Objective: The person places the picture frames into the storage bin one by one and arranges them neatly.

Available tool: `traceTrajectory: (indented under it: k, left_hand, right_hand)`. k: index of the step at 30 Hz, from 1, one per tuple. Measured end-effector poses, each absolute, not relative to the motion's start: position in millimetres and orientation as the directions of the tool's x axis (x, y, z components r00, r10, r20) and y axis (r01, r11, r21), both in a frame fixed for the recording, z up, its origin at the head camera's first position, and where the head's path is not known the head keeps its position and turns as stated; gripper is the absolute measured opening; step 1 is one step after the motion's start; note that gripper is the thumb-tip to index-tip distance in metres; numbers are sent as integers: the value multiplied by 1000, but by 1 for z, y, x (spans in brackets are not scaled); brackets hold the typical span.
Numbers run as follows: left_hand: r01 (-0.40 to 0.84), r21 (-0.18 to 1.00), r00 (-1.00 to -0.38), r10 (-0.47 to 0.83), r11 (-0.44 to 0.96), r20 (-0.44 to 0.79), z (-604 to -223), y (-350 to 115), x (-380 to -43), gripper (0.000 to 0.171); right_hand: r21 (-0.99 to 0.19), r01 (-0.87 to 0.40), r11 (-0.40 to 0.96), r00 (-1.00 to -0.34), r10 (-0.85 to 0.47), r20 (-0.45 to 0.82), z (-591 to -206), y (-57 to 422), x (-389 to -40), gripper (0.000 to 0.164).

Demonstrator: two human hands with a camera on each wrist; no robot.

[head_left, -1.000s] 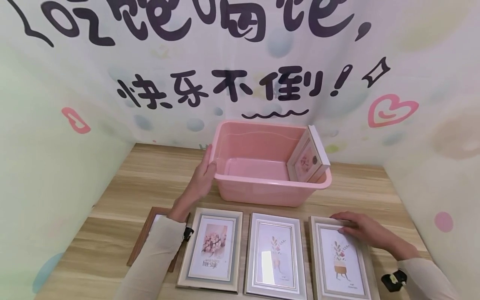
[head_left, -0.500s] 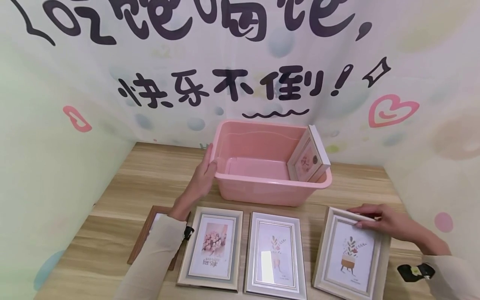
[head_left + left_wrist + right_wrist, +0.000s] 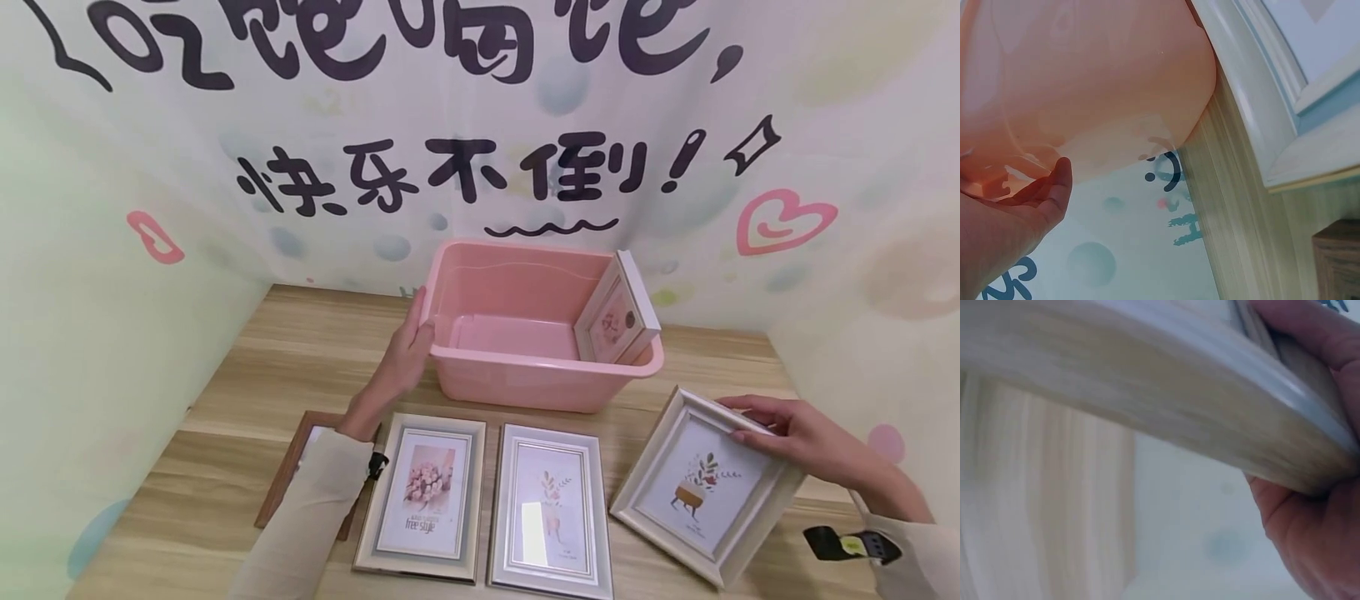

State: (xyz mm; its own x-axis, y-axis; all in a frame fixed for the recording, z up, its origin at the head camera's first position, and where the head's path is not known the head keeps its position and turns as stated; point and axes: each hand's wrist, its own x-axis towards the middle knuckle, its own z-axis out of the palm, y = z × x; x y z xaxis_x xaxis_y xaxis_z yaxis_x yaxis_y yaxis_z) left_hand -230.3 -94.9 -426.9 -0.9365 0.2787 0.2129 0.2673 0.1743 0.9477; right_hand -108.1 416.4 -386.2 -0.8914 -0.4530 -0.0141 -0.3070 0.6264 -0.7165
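My right hand (image 3: 817, 437) grips the upper right edge of a silver-beige picture frame (image 3: 705, 483) with a potted-plant print. That frame is tilted and turned, its upper side lifted from the table. In the right wrist view, the thumb and fingers (image 3: 1300, 531) pinch the frame's edge (image 3: 1147, 387). A pink plastic bin (image 3: 517, 383) stands at the back, and my left hand (image 3: 405, 354) holds its left rim. Inside the bin, a white picture frame (image 3: 611, 321) with a pink flower print leans against the right end.
Two more picture frames lie face up before the bin: a flower-print frame (image 3: 420, 500) and a silver frame (image 3: 555, 517) with glare on its glass. A brown wooden frame (image 3: 281, 475) lies partly under my left forearm. A printed cloth wall (image 3: 360, 250) stands close behind the bin.
My right hand has lifted the plant-print frame's upper side and moved it right, turning it clockwise. The left hand and the bin have stayed in place.
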Motion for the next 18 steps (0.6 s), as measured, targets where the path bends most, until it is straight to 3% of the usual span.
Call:
traceTrajectory:
  k: [6,14,18]
  left_hand:
    - [276,949,-930,291,153,224,-429,-95,-231,60]
    - [268,949,-935,282,169,214,-428,-94,-230,61]
    - [268,947,-935,286,178,210,-427,-94,-229,61]
  right_hand:
    - [-651,-411,637,-880,-463,103,-368,409,-101,55]
    - [-516,-468,717,-878,-441,184,-327,398,-92,57]
    - [-453,-532,715,-846,-453,279,-309,393,-91,60]
